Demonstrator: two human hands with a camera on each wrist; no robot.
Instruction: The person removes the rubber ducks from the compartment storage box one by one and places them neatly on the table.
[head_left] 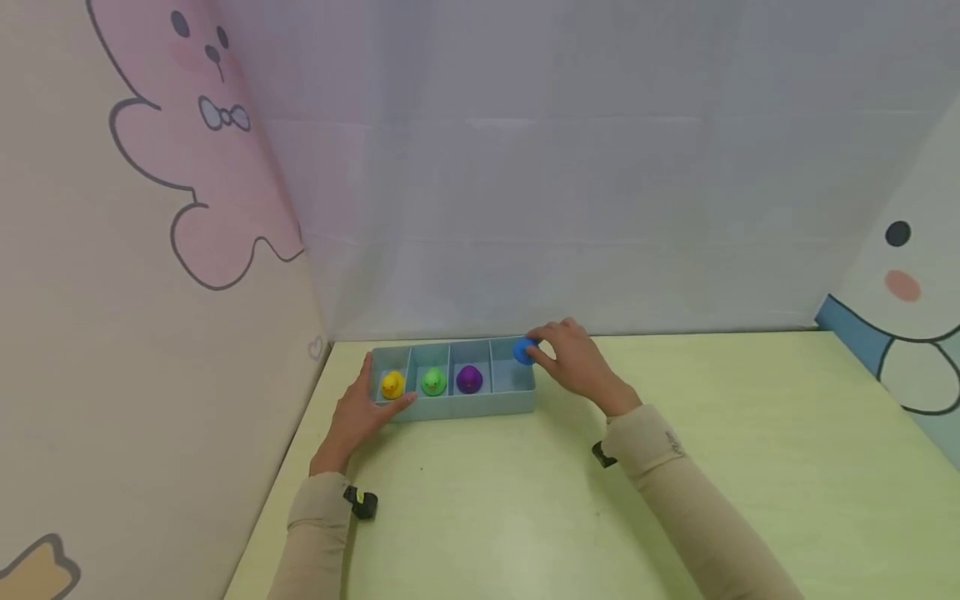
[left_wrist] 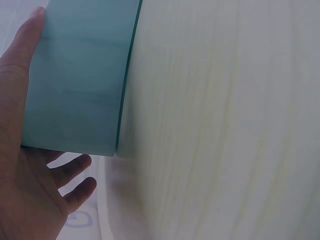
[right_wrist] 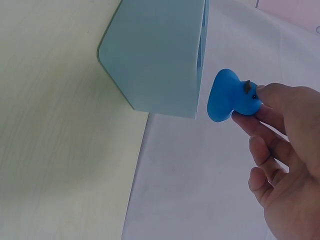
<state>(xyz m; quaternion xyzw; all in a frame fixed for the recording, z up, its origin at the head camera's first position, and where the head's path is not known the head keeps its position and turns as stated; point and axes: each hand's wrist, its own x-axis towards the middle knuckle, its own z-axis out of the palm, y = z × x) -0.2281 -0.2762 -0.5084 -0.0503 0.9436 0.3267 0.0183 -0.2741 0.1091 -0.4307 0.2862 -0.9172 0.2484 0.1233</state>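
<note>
A light blue divided box (head_left: 460, 407) stands on the table. A yellow rubber duck (head_left: 392, 385) sits in its leftmost compartment, a green duck (head_left: 432, 382) in the one beside it, and a purple duck (head_left: 469, 380) further right. My left hand (head_left: 358, 417) rests against the box's left end, thumb stretched along the front edge; the left wrist view shows fingers (left_wrist: 75, 195) spread beyond the corner. Between thumb and fingers, my right hand (head_left: 573, 360) pinches a blue rubber duck (right_wrist: 232, 97) by its head. The duck hangs above the rightmost compartment, its base apart from the box.
The pale yellow-green table (head_left: 480, 500) extends in front of the box and to its right. A white wall covering (head_left: 600, 208) rises close behind the box. At the left stands a wall (head_left: 150, 375) with cartoon drawings.
</note>
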